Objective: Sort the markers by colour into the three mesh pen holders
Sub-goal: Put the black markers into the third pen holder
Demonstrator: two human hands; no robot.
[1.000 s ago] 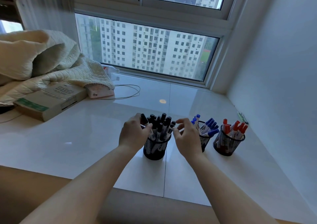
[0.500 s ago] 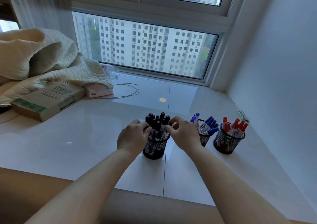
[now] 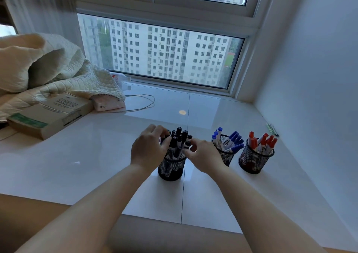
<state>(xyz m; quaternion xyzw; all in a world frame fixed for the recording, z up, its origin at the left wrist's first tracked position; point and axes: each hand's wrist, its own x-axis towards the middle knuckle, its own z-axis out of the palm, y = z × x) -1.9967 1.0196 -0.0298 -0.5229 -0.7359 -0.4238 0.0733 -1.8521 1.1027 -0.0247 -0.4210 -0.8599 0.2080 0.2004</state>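
Left hand (image 3: 148,148) curls its fingers round the black-capped markers (image 3: 177,142) standing in the black mesh holder (image 3: 170,169) between the hands; right hand (image 3: 203,155) pinches that bunch from the other side. Blue-capped markers (image 3: 231,140) and red-capped markers (image 3: 261,142) sit sorted in their own holders right of the right hand. Best to squeeze lightly and keep the holder upright.

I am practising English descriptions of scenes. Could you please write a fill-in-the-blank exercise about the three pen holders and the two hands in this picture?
1. Both hands, the left hand and the right hand, are at the black mesh pen holder that holds markers with ____ caps.
2. The middle mesh holder holds markers with ____ caps.
3. The red-capped markers stand in the holder on the far ____.

Missing words: black; blue; right
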